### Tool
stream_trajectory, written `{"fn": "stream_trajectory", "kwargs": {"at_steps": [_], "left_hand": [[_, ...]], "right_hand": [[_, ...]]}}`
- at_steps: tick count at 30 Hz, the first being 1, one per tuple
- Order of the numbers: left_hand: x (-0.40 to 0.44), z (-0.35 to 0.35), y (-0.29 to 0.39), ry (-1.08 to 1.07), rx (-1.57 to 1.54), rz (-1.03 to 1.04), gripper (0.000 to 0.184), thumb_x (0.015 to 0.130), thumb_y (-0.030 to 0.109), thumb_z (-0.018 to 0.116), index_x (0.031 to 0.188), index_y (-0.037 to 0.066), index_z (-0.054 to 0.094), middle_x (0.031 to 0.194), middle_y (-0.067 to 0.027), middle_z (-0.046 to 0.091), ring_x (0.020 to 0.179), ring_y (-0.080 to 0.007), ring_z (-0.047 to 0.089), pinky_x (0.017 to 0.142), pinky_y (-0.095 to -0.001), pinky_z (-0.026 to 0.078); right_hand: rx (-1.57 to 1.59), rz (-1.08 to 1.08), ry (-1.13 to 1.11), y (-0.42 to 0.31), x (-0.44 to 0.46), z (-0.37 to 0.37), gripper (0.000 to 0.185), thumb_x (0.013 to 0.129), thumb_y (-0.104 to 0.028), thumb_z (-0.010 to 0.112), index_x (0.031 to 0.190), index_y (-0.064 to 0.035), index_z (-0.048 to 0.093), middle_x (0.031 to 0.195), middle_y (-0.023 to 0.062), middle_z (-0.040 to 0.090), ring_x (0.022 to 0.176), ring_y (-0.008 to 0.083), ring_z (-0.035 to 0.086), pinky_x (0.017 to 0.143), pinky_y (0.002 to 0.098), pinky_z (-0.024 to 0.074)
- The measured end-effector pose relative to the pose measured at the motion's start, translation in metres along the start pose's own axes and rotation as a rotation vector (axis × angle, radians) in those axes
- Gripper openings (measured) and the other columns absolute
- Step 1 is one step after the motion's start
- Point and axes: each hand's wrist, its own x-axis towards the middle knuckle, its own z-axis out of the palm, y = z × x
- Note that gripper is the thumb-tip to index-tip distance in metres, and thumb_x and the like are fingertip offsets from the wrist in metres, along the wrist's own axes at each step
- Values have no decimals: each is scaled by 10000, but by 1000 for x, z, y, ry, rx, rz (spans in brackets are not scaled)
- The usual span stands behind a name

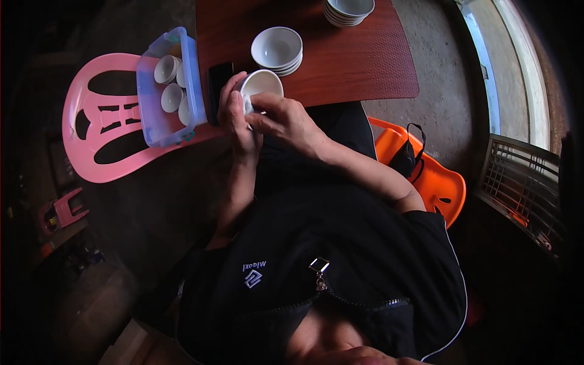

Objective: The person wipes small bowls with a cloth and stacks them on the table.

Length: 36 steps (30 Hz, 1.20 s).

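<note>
Over the near edge of the table, my left hand [238, 115] is wrapped around the side of a white bowl [266, 81], with the mouth of the bowl facing up and away. My right hand [285, 118] is closed at the rim nearest me, its fingers pinching a small white cloth [247, 104] against the bowl. Most of the cloth is hidden by the fingers. Just beyond the held bowl stands a stack of white bowls [277, 48]. A dark, flat phone-like object [219, 78] lies left of my hands.
The reddish-brown table [365, 67] carries another bowl stack [350, 7] at its far side. On a pink chair [79, 137] to the left sits a translucent blue box [146, 103] with several small white bowls. An orange chair [447, 182] with a black bag [404, 159] stands at right.
</note>
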Motion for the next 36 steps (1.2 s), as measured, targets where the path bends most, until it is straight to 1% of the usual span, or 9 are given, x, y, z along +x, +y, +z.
{"fn": "stream_trajectory", "kwargs": {"at_steps": [7, 11, 13, 18, 22, 26, 29, 31, 36], "left_hand": [[10, -8, 6, -3, 78, -100, 425, 918, 295, 395, 1112, -37, 576, 1076, -126, 596, 943, -198, 567, 839, -301, 445], [4, -4, 1, 54, 180, 28, 413, 913, 262, 379, 1119, -38, 574, 1084, -135, 599, 951, -216, 567, 857, -316, 442], [1, 0, 1, 68, 106, 83, 410, 912, 249, 371, 1120, -43, 572, 1082, -145, 600, 949, -223, 571, 859, -326, 447], [6, -11, 7, -6, 59, -66, 436, 924, 278, 371, 1160, -49, 536, 1092, -150, 586, 980, -229, 572, 866, -330, 455], [3, -5, 7, 0, 60, -129, 424, 932, 279, 385, 1154, -47, 541, 1103, -141, 582, 987, -213, 566, 872, -317, 445], [-5, 2, 1, 63, 82, -19, 390, 935, 248, 394, 1146, -37, 558, 1103, -130, 589, 996, -200, 557, 883, -315, 436], [1, -10, -4, 49, 84, 17, 397, 945, 268, 395, 1165, -24, 549, 1114, -124, 583, 1003, -198, 555, 883, -319, 436], [7, -14, 2, -53, -150, -372, 428, 961, 317, 374, 1168, -13, 552, 1109, -119, 583, 1008, -194, 555, 886, -322, 438], [4, -20, 26, -292, -365, -368, 588, 931, 418, 428, 1401, 93, 289, 1322, -107, 450, 1205, -216, 452, 991, -367, 386]], "right_hand": [[-1016, -628, -8, 26, -1, -25, 415, 722, -11, 610, 1135, -37, 596, 1183, 150, 535, 1041, 276, 529, 911, 332, 464], [-599, -556, -42, 22, -5, -9, 393, 792, -8, 592, 1183, -45, 578, 1191, 152, 562, 1043, 276, 545, 895, 332, 473], [43, 65, -148, -11, -10, -4, 379, 811, -4, 591, 1187, -55, 580, 1168, 135, 584, 1019, 273, 560, 878, 344, 483], [-814, -682, -138, 25, 0, -22, 438, 743, -11, 600, 1181, -12, 578, 1136, 113, 568, 1057, 258, 534, 910, 328, 465], [-1058, -675, -70, 27, -5, -23, 419, 743, 26, 582, 1161, 5, 587, 1184, 131, 552, 1115, 276, 510, 939, 348, 453], [-212, -151, -145, 12, -16, -6, 374, 789, 28, 580, 1162, 37, 551, 1191, 157, 544, 1175, 328, 471, 979, 399, 425], [-629, -570, -90, 22, -17, -5, 390, 777, -29, 601, 1158, 25, 532, 1220, 136, 513, 1108, 304, 503, 952, 399, 428], [-942, -658, -76, 32, -13, -15, 403, 739, 0, 625, 1134, 4, 542, 1214, 124, 509, 1084, 273, 510, 909, 378, 446], [-779, -669, 23, 29, -6, -24, 396, 802, -85, 641, 1173, -11, 523, 1111, 126, 580, 995, 268, 573, 874, 361, 462]]}}
